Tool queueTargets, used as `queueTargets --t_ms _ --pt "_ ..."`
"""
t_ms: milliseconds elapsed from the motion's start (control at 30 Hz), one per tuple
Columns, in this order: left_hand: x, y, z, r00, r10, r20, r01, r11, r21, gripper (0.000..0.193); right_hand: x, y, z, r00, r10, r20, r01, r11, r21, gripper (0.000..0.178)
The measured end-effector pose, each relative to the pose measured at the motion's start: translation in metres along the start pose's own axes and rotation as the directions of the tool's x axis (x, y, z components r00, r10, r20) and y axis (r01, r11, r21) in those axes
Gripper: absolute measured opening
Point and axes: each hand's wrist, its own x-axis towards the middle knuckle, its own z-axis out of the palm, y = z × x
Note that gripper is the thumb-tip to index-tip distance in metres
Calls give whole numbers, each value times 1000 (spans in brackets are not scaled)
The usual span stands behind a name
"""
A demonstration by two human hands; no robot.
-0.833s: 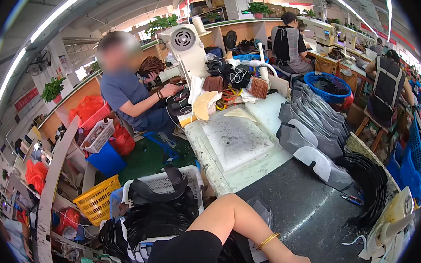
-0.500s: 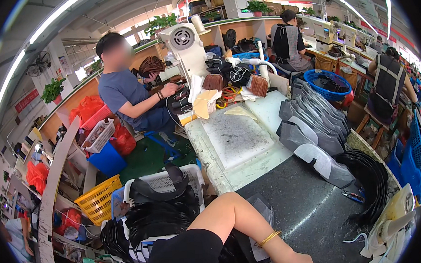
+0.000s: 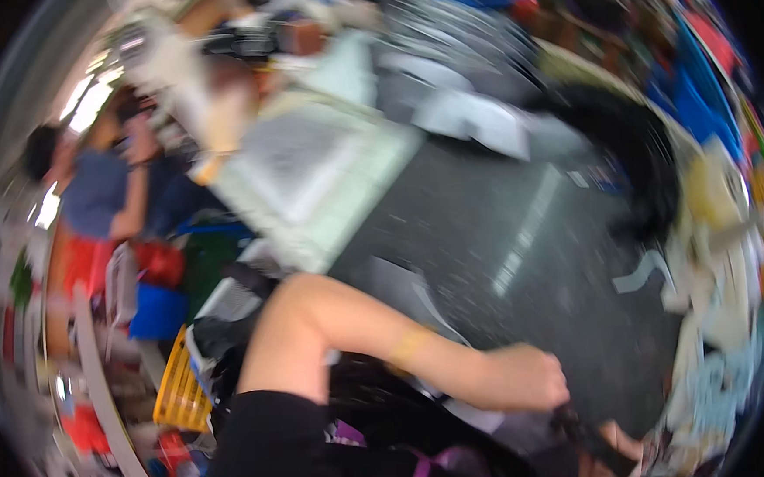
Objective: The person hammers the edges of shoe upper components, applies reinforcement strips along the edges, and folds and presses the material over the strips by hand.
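Observation:
My left hand [image 3: 530, 378] is closed over the table's near side, its forearm crossing from the lower left with a gold bracelet [image 3: 412, 345] at the wrist. Its fingers meet a dark, elongated, strip-like piece [image 3: 594, 440], too blurred to name more exactly. At the lower edge my right hand [image 3: 620, 448] shows in part, fingers and thumb on either side of that dark piece. A grey sheet-like piece [image 3: 407, 289] lies at the table edge by my left forearm. Dark material [image 3: 374, 388] fills the space below that arm.
The dark tabletop [image 3: 450, 208] adjoins a white board [image 3: 294, 161]. Grey shaped pieces [image 3: 467, 120] and a bundle of black strips [image 3: 638, 135] lie along its far side. Pale cloths [image 3: 706, 385] hang at the right. A yellow basket [image 3: 181, 386] and a seated person [image 3: 95, 195] are at left.
The view has swung down and to the right and is blurred. My right hand and the dark strip-like piece have come into view at the bottom, beside my left hand.

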Motion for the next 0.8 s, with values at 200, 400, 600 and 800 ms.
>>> queueTargets --t_ms 200,400,600,800 --pt "-23 -11 -23 999 -14 51 22 987 -158 36 20 0 1 927 -288 -238 299 954 9 24" --pt "-14 2 -15 991 131 -43 -129 991 45 20 8 20 8 929 -254 -268 277 959 51 23" --pt "-13 10 -21 992 98 75 -104 992 72 18 17 12 -3 880 -344 -326 332 938 -94 21" --pt "-19 -6 -38 980 -1 199 14 998 -65 32 30 1 -4 906 -384 -178 361 920 -150 13"
